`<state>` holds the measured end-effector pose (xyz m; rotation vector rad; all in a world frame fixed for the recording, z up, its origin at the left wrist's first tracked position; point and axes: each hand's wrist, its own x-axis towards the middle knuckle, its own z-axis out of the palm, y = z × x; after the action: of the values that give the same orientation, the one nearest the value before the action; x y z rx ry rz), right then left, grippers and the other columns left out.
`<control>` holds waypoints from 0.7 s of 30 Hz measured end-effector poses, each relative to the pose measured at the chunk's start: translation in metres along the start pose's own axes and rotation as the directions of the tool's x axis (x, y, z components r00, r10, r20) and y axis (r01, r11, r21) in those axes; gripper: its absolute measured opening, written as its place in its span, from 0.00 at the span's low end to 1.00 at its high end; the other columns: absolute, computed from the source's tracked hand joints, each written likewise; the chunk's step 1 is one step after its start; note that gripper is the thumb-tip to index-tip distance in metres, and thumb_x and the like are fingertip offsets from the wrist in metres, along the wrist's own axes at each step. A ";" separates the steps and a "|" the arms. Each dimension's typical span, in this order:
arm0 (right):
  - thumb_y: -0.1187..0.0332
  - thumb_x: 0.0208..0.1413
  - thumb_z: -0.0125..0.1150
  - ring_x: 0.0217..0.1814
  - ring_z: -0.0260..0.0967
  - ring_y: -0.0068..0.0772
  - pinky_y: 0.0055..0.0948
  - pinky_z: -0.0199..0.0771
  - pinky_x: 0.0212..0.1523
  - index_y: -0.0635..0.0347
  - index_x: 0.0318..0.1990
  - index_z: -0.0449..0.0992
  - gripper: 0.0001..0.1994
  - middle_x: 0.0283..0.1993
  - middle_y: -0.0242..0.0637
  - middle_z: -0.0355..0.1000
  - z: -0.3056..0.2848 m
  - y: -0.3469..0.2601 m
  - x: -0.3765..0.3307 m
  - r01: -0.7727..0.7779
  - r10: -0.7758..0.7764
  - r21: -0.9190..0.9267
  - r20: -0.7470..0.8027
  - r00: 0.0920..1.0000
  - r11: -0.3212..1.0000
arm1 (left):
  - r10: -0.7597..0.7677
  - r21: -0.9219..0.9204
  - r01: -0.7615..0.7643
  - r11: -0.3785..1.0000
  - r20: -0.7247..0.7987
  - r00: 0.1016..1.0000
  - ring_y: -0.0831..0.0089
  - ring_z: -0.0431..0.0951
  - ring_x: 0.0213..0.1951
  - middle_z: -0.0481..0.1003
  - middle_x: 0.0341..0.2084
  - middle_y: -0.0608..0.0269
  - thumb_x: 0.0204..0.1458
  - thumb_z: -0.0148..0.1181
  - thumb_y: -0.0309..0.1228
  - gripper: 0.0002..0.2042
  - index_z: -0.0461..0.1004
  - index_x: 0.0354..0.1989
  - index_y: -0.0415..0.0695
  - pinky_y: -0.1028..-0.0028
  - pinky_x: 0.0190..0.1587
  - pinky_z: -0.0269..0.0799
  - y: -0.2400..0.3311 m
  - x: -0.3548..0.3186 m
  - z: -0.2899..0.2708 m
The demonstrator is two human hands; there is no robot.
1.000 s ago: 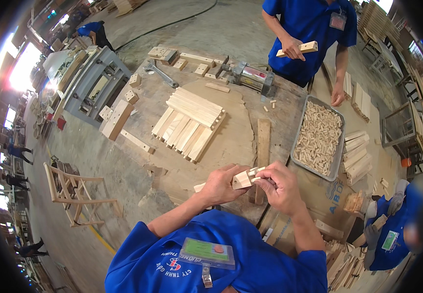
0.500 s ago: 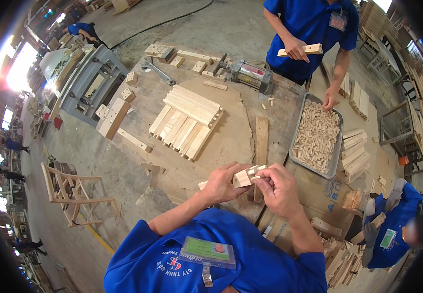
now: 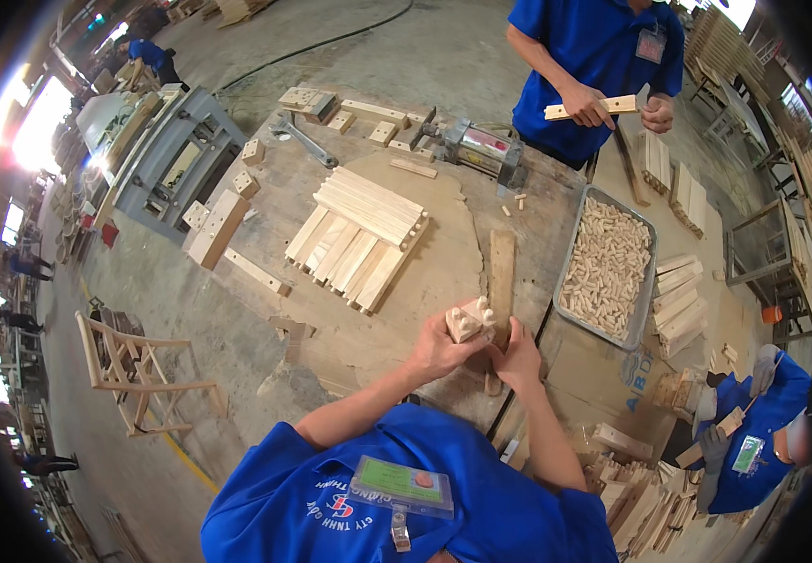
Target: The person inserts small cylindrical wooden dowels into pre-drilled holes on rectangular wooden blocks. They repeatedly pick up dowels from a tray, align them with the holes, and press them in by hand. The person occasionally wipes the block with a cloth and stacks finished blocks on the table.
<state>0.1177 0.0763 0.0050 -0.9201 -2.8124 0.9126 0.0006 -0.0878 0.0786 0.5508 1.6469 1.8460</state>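
Observation:
My left hand [image 3: 438, 349] is wrapped round light wooden pieces [image 3: 463, 325], with short dowels standing out of their upturned ends. Close against their right side, my right hand [image 3: 518, 357] has its fingers curled and drawn together; whatever is between them is hidden. Beyond my hands, a stack of wooden slats [image 3: 361, 235] lies on the worktable [image 3: 443, 258], one layer across another, with dowels in several ends. To the right stands a grey metal tray [image 3: 563, 310] full of loose dowels [image 3: 609, 263].
A flat wooden bar [image 3: 502, 272] lies just past my hands. A clamp-like metal device [image 3: 484, 145], a wrench [image 3: 304, 141] and wooden blocks [image 3: 218, 228] sit farther off. A co-worker [image 3: 565, 66] across the table holds a drilled wooden piece [image 3: 591, 108]; another person [image 3: 753, 441] works at right.
My hands have moved slightly away from me and together, tipping the wooden pieces so their dowelled ends face up. The co-worker's hand has left the dowel tray and come to the wooden piece.

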 end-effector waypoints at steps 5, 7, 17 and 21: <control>0.61 0.57 0.70 0.61 0.72 0.61 0.50 0.76 0.59 0.67 0.69 0.66 0.35 0.61 0.59 0.70 0.016 0.003 0.010 -0.029 0.029 -0.027 -0.009 1.000 0.999 | 0.033 0.123 -0.036 0.992 0.028 0.999 0.78 0.80 0.53 0.82 0.51 0.67 0.57 0.74 0.26 0.25 0.76 0.64 0.41 0.71 0.58 0.77 -0.014 -0.002 -0.008; 0.65 0.59 0.66 0.59 0.74 0.57 0.47 0.77 0.58 0.66 0.68 0.67 0.31 0.59 0.55 0.73 0.008 0.012 0.012 -0.034 0.033 0.049 0.027 0.999 0.998 | 0.022 0.114 -0.025 0.993 0.029 0.999 0.79 0.80 0.53 0.82 0.51 0.67 0.57 0.73 0.26 0.25 0.76 0.64 0.41 0.71 0.58 0.77 -0.014 -0.002 -0.010; 0.72 0.67 0.59 0.29 0.73 0.26 0.26 0.74 0.28 0.65 0.70 0.61 0.26 0.39 0.36 0.75 -0.111 -0.033 -0.056 -0.305 0.185 0.727 0.243 0.952 0.616 | 0.068 0.075 -0.072 0.995 0.064 0.996 0.78 0.80 0.53 0.83 0.51 0.66 0.57 0.74 0.27 0.26 0.75 0.65 0.41 0.71 0.58 0.77 -0.020 -0.002 -0.011; 0.71 0.69 0.57 0.28 0.72 0.29 0.33 0.76 0.29 0.66 0.70 0.60 0.26 0.38 0.39 0.75 -0.186 -0.051 -0.094 0.277 -0.256 0.454 -0.109 0.961 0.847 | 0.049 0.085 -0.054 0.995 0.055 0.997 0.77 0.80 0.54 0.83 0.52 0.65 0.57 0.73 0.26 0.27 0.75 0.66 0.42 0.71 0.59 0.77 -0.014 -0.005 -0.011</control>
<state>0.2084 0.0887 0.1991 -0.4609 -2.4153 1.4075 -0.0007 -0.0985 0.0637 0.6793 1.6975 1.7877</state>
